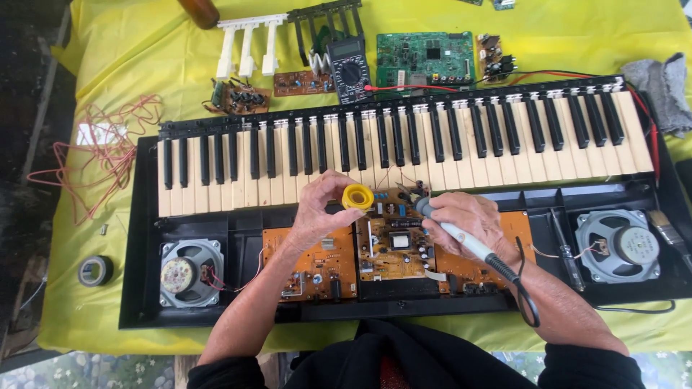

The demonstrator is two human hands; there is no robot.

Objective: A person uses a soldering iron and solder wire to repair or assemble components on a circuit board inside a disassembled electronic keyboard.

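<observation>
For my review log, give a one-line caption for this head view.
Left hand holds a small yellow spool, right hand a grey-handled soldering iron, over orange circuit boards of an opened black keyboard.

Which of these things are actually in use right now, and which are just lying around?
In use:
left hand holding yellow spool
right hand holding soldering iron
orange circuit board in the opened keyboard

Lying about:
multimeter
green board
tape roll
red wire tangle
grey rag
loose white keys

It was a makeshift electronics repair spot; an opened keyboard [404,216] lay on a surface [130,43] draped in yellow cloth, with a multimeter [349,68], loose circuit boards [425,59], tangled wire [101,140] and black tape [95,271] scattered about.
</observation>
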